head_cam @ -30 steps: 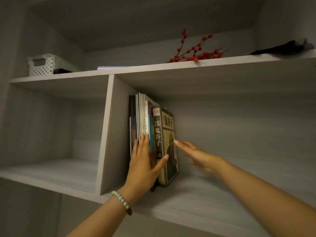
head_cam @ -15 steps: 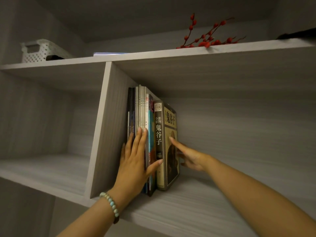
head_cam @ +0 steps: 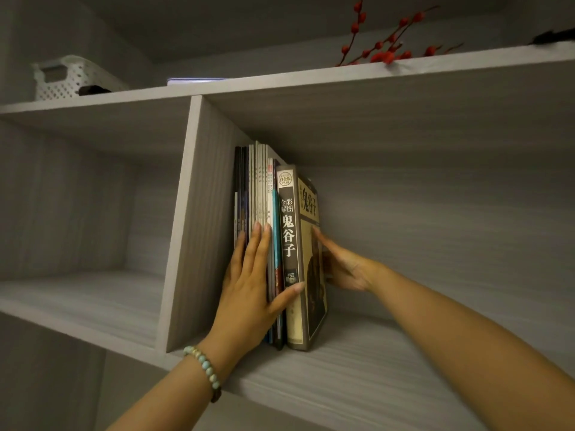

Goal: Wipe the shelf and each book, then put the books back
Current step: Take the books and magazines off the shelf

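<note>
Paper books [head_cam: 273,197] may topple rightward if my left grip [head_cam: 249,290] and right grip [head_cam: 345,269], both flat-open, release pressure unevenly.

A single head-worn camera looks from below and behind the left hand [head_cam: 249,293] and right hand [head_cam: 345,270], tilted upward into the shelf [head_cam: 373,371]. It sits near, both forearms reaching in from the bottom edge. Its wide lens bows the shelf's edges above the hands.
</note>
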Available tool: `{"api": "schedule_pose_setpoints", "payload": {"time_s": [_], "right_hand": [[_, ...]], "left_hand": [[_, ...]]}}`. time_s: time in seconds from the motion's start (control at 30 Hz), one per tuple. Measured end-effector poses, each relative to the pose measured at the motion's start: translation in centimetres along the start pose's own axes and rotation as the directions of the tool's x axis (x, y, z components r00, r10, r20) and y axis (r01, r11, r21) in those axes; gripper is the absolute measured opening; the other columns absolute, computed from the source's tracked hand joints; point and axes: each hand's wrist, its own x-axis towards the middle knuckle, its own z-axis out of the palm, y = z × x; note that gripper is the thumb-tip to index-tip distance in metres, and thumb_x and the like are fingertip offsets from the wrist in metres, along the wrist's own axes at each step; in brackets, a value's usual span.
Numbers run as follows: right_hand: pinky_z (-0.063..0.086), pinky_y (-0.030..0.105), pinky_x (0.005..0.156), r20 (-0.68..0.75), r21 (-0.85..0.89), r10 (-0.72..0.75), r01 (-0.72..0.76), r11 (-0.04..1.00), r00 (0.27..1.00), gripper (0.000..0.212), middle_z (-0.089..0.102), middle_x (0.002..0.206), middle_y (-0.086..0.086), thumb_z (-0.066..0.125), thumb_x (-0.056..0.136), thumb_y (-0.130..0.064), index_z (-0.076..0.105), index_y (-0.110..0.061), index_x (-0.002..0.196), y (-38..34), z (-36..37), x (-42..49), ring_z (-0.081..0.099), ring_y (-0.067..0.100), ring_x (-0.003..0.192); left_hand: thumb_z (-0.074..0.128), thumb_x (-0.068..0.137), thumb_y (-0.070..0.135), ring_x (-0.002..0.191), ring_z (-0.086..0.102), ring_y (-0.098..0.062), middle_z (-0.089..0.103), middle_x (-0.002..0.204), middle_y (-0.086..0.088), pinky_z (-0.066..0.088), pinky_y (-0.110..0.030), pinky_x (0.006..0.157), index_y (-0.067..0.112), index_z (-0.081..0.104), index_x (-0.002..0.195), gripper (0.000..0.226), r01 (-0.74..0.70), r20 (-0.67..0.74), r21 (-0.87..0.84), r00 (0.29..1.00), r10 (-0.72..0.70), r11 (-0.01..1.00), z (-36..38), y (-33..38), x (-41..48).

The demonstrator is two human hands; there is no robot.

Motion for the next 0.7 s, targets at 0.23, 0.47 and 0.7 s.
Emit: {"api": "schedule_pose_setpoints", "payload": {"time_s": [0.23, 0.47, 0.7], "right_hand": [[0.031, 0.057, 0.11, -0.023, 0.084, -0.007, 0.009, 0.996, 1.0, 0.115, 0.059, 0.129, 0.017, 0.073, 0.047, -0.079, 0.043, -0.014, 0.136, -0.1, -0.2, 1.7, 0.055, 0.033, 0.12], [0.029, 0.055, 0.111, -0.035, 0.145, -0.005, 0.01, 0.989, 0.999, 0.116, 0.058, 0.131, 0.016, 0.058, 0.053, -0.09, 0.042, -0.014, 0.139, 0.2, -0.6, 2.8, 0.054, 0.033, 0.122], [0.031, 0.056, 0.109, -0.001, 0.154, 0.014, -0.014, 0.988, 1.0, 0.115, 0.057, 0.131, 0.016, 0.049, 0.056, -0.092, 0.041, -0.015, 0.14, 0.2, -0.6, 3.0, 0.054, 0.034, 0.122]], "left_hand": [[0.021, 0.062, 0.089, 0.13, -0.042, 0.0, -0.042, 0.141, 0.025, -0.016, -0.035, 0.11, 0.034, -0.036, 0.136, 0.109, 0.01, 0.027, 0.063, 1.0, -0.012, 0.998, -0.2, 0.5, 0.0], [0.052, 0.071, 0.073, 0.13, -0.045, -0.015, -0.047, 0.143, 0.009, -0.024, -0.041, 0.109, 0.021, -0.04, 0.137, 0.125, 0.068, 0.007, 0.218, 0.997, -0.071, 0.974, 0.2, 2.2, 0.0], [0.037, 0.066, 0.07, 0.132, -0.042, -0.011, -0.043, 0.145, 0.014, -0.022, -0.039, 0.112, 0.022, -0.036, 0.139, 0.114, -0.012, 0.007, 0.118, 1.0, 0.011, 0.993, 0.6, 1.8, -0.1]]}}
